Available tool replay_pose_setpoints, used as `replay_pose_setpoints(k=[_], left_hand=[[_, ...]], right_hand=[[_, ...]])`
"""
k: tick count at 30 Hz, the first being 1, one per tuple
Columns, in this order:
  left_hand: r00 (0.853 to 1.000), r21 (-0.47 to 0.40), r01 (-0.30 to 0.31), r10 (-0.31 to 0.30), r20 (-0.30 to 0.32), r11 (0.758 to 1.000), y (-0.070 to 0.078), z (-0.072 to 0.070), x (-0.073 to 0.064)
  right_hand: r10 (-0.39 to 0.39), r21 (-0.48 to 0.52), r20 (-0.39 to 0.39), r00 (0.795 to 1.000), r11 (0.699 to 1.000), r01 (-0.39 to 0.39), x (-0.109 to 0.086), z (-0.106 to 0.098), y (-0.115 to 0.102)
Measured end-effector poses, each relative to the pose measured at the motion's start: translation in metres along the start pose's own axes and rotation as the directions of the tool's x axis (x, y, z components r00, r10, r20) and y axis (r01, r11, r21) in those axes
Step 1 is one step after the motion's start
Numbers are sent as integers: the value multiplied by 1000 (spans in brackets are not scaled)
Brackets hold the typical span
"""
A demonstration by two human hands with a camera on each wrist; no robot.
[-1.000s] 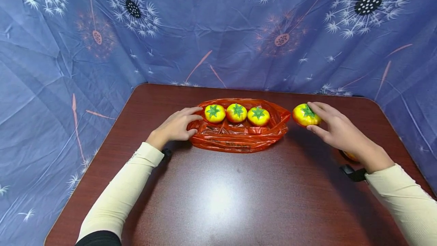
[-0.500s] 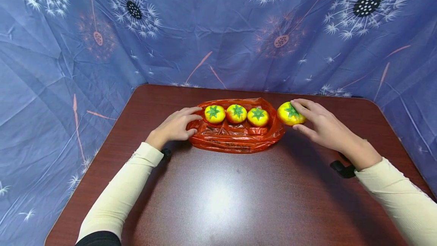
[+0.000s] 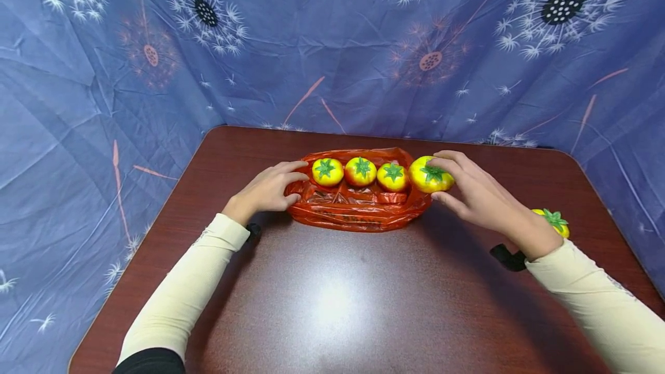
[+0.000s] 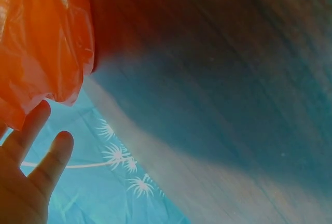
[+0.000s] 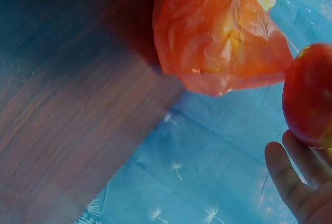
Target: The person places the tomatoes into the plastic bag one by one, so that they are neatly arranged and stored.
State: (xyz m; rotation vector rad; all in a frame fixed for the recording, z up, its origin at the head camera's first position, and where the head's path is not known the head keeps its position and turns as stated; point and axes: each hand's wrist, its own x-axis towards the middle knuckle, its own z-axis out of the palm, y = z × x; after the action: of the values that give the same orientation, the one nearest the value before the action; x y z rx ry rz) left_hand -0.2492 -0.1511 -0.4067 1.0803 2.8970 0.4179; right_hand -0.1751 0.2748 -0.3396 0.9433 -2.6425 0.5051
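Observation:
My right hand [image 3: 475, 192] holds a yellow-red tomato [image 3: 431, 174] with a green leafy top, thumb on the near side and fingers over the far side. The tomato overlaps the right end of an orange-red plastic bag [image 3: 358, 221] in the head view. In the right wrist view the tomato's red underside [image 5: 311, 94] shows close beside the bag. Three similar tomatoes [image 3: 361, 172] sit in a row in the bag's wide mouth. My left hand [image 3: 267, 189] rests at the bag's left end, fingers spread and fingertips at the rim. In the left wrist view its fingertips meet the plastic [image 4: 46, 42].
Another tomato [image 3: 555, 221] lies on the table at the right, partly hidden by my right wrist. The dark wooden table [image 3: 291, 299] has rounded far corners. A blue curtain [image 3: 332, 45] with dandelion prints hangs behind and along the sides.
My right hand has carried its tomato left to the bag's right end, baring the tomato behind the wrist. The bag's right end has drawn in slightly. My left hand stays in place.

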Motion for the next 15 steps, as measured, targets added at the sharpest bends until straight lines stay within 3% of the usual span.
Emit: replay_pose_setpoints(k=[7,15], left_hand=[[1000,7,9,-9,11,1000,-2,2,0],[1000,6,8,-8,4,1000,-2,2,0]], right_hand=[[-117,5,-25,993,993,117,5,6,-2],[-164,-5,55,985,986,164,10,21,-11]])
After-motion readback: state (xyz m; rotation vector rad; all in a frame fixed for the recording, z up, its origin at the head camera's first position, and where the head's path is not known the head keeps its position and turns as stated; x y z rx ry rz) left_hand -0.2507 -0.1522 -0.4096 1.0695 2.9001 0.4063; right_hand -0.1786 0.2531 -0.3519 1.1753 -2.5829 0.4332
